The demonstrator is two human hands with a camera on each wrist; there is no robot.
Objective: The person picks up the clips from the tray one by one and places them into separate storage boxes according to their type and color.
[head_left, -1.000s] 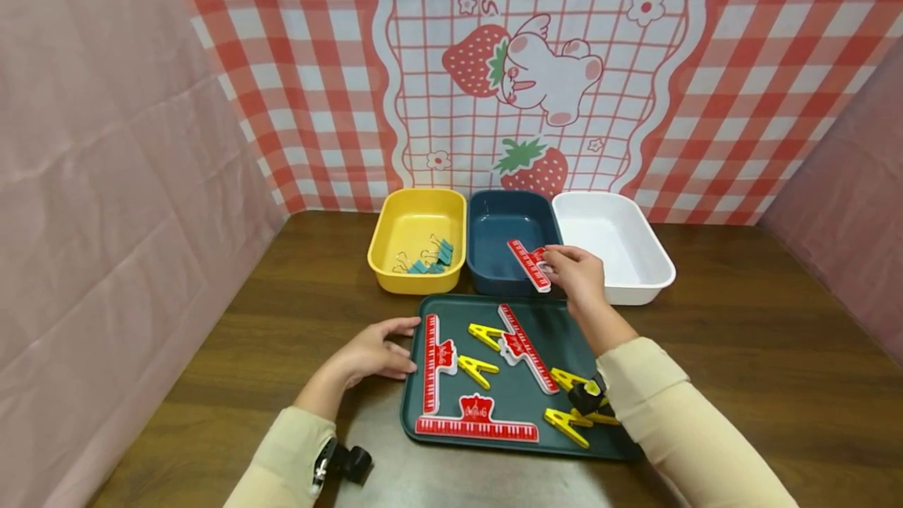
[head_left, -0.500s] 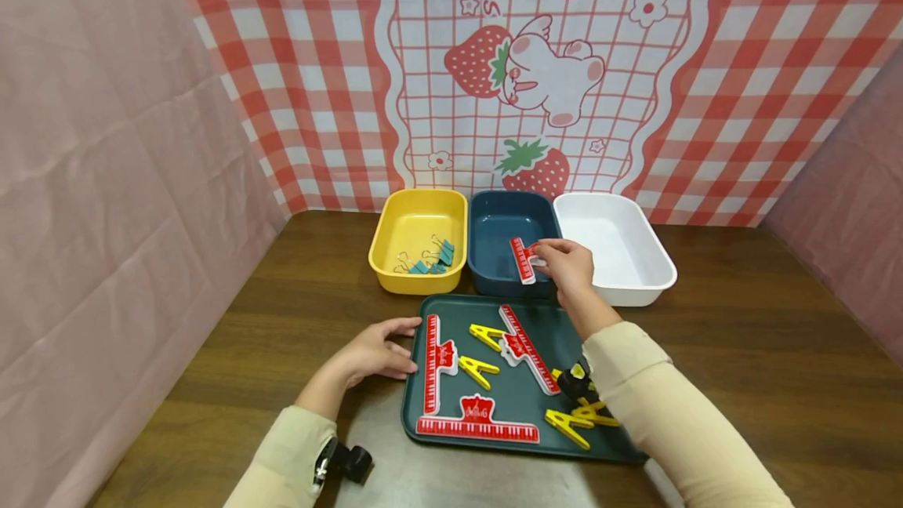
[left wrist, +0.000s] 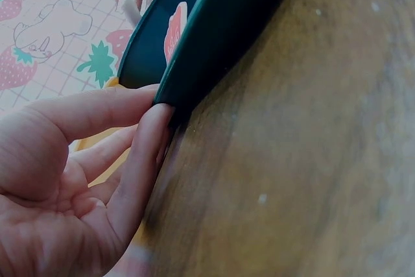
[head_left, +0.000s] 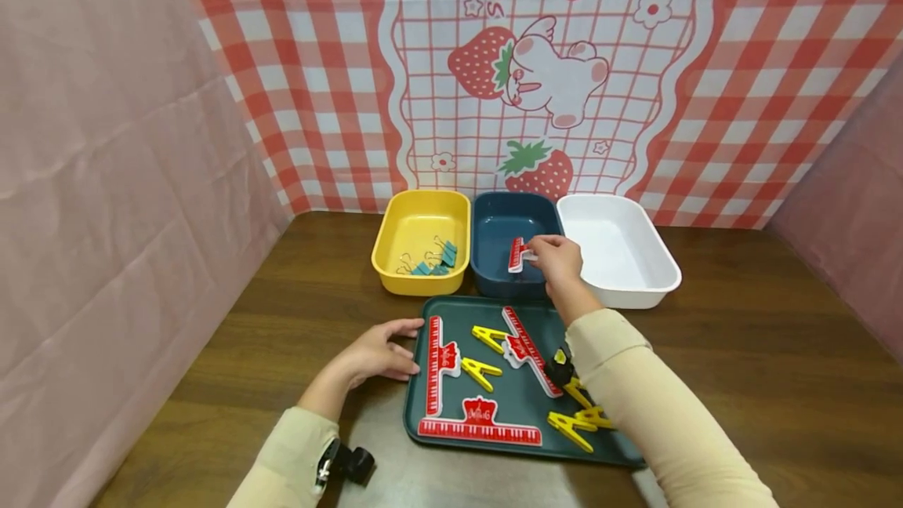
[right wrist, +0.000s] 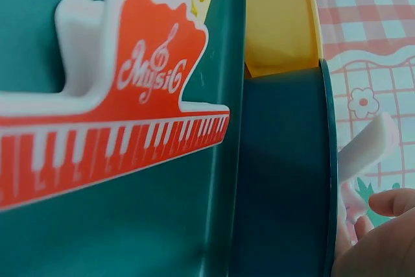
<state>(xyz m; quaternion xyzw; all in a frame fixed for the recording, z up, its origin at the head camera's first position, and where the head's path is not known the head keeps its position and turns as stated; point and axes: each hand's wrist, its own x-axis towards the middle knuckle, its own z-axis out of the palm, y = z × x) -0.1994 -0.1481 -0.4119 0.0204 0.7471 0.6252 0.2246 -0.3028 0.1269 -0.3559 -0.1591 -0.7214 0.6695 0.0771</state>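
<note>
My right hand pinches a red clip with a piano-key print over the navy bin. The clip hangs tilted, within the bin's outline in the head view. At the left edge of the dark green tray, my left hand pinches the rim between thumb and finger, as the left wrist view shows. Three more red piano-key clips lie on the tray: one upright at left, one along the front, one slanted. Several yellow clothespins lie among them.
The yellow bin left of the navy one holds teal binder clips. At its right stands a white bin. A checkered strawberry cloth hangs behind. My right forearm covers the tray's right side.
My right hand has moved left and slightly up with the red clip, bringing it further over the navy bin and turning it. The left hand stays at the tray's rim.
</note>
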